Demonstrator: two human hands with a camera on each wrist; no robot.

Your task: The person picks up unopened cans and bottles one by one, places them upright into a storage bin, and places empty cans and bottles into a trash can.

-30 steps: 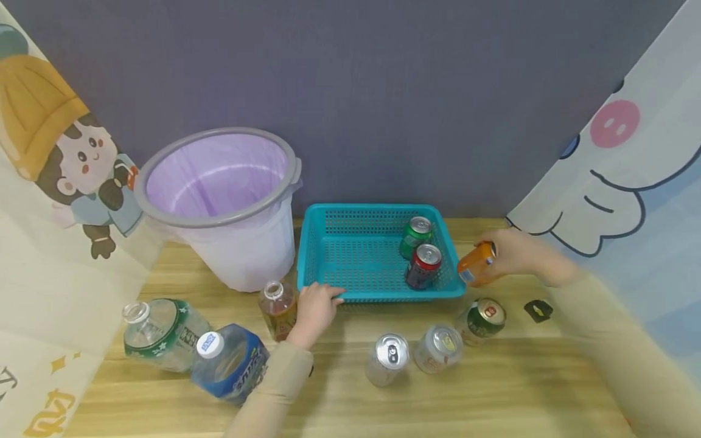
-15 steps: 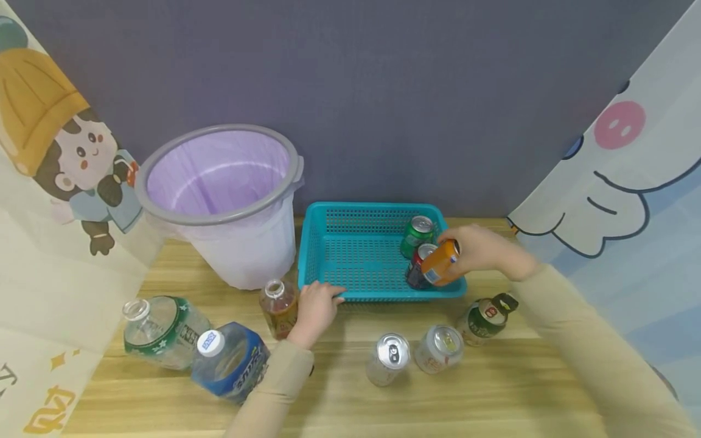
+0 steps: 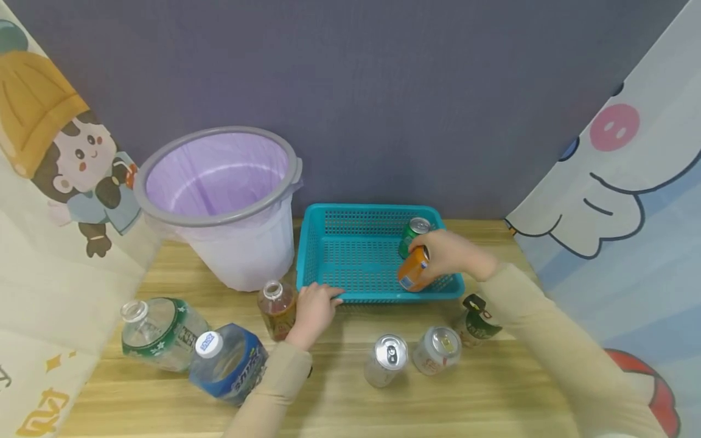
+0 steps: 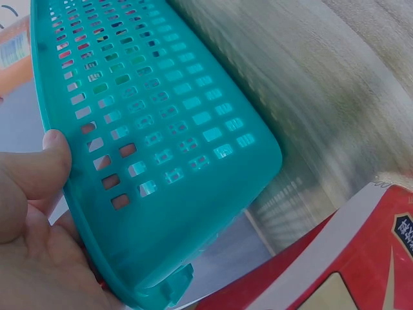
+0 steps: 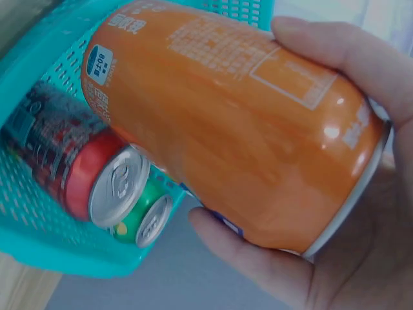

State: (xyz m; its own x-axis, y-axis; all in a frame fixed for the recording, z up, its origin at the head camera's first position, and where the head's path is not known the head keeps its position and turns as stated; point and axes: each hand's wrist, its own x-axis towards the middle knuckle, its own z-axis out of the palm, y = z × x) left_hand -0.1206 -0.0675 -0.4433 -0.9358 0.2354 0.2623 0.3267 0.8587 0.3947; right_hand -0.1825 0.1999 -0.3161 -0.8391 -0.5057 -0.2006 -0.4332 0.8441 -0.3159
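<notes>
My right hand grips an orange soda can, tilted, over the right half of the turquoise basket. Thumb and fingers wrap the can's upper end in the right wrist view. Inside the basket stand a green can and a dark red can; the orange can and hand hide the red one in the head view. My left hand holds the basket's front-left rim, its thumb on the outer side and the fingers partly hidden behind the wall.
A lilac-lined bin stands left of the basket. An amber bottle is beside my left hand, with a blue-labelled bottle and green-labelled bottle farther left. In front are two pale cans and a green-gold can.
My right hand has carried the orange can leftward, from outside the basket's right edge to over its interior, and it now covers the red can. The left hand stays at the rim.
</notes>
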